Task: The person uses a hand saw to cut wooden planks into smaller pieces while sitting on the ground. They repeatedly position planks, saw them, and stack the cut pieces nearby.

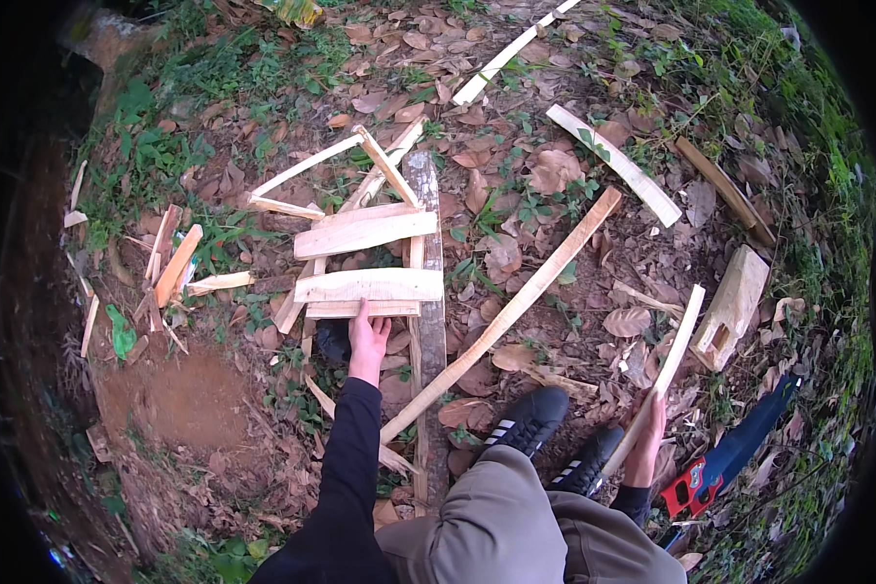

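Hands apart — left (368, 339) outstretched, right (646, 438) gripping

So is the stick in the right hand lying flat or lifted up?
Lifted: the right hand grips the pale wooden strip at its lower end, angled off the ground.

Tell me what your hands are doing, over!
Left hand touching the stacked wooden boards. Right hand gripping a thin wooden slat. Long plank lies across, by my shoes.

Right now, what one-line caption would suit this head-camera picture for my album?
Crouched on leaf-strewn ground, a person's left hand touches stacked pale planks while the right hand grips a thin wooden slat.
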Demonstrator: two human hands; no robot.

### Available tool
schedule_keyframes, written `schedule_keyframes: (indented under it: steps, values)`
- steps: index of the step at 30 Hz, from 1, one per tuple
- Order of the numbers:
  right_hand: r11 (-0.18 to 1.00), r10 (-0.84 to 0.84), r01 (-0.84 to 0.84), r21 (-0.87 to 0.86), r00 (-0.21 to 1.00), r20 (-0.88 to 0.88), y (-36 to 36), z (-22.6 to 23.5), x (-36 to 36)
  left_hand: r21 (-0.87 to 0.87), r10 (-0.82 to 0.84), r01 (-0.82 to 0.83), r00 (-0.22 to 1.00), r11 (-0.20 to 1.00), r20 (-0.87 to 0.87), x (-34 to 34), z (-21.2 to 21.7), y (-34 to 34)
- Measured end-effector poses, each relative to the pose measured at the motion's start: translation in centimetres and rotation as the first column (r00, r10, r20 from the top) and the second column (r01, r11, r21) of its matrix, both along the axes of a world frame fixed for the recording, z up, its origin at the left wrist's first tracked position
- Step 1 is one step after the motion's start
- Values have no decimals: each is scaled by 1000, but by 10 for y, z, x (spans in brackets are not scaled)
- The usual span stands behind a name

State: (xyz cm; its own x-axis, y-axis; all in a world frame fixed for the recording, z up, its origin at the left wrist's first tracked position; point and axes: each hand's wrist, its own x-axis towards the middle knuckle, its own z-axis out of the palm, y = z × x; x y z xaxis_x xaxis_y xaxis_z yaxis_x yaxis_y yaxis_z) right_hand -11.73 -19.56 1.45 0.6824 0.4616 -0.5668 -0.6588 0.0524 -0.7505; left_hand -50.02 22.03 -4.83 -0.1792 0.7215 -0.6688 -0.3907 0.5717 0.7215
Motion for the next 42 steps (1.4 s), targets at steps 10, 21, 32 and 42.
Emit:
schedule_keyframes:
  steps: [10, 21, 32, 42]
  values:
    - [995, -92, 92, -44, 996, -2, -4, -4, -5, 91, 55, -45, 991, 995, -121, 4, 30, 10]
    - [993, -114, 115, 40, 993, -20, -16, -13, -2, 301, -53, 11, 990, 954, 131, -8, 18, 28]
    - [956, -214, 236, -172, 967, 137, -9, 1, 2, 273, -239, 205, 966, 940, 95, 33, 105, -38]
    - [912, -386, 400, -94, 912, 135, -19, -45, 55, 254, -589, 531, 723, 808, 361, 189, 95, -108]
